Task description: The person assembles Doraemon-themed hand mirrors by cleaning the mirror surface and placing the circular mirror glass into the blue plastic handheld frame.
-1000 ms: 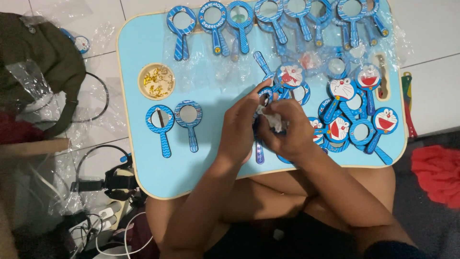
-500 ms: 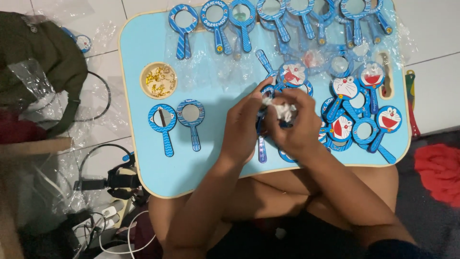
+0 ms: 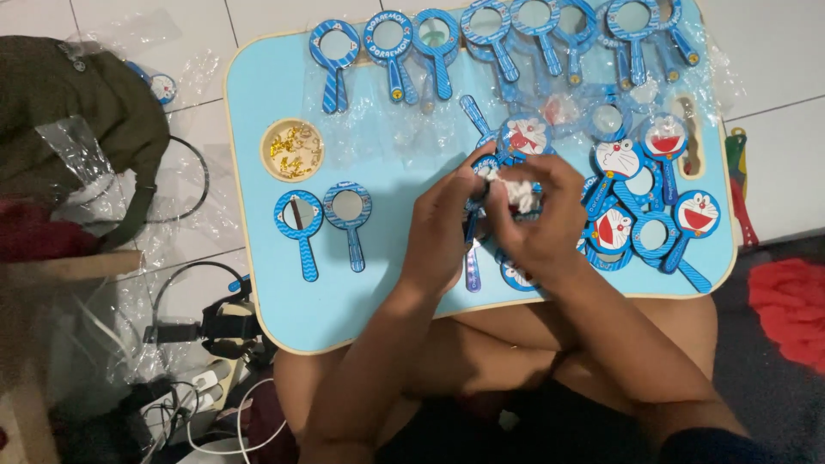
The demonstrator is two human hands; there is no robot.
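Both hands meet over the middle of the light blue lap table (image 3: 258, 94). The left hand (image 3: 443, 232) and right hand (image 3: 546, 219) pinch together on a blue hand mirror (image 3: 471, 225) and a white cloth (image 3: 514, 189). 2 finished mirrors (image 3: 325, 215) lie left, below a round dish of gold bits (image 3: 292, 149).

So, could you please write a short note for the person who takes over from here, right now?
Left hand: holds a blue hand mirror by its round head, handle pointing down.
Right hand: fingers pinch a crumpled white wipe against the mirror face.
On the light blue lap tray: two mirrors face up at left, a small bowl of gold bits, a row of blue frames along the far edge, a pile of cartoon-face backs at right.
Done: two mirrors laid apart at left.
Left: the many pieces in the row and the pile.
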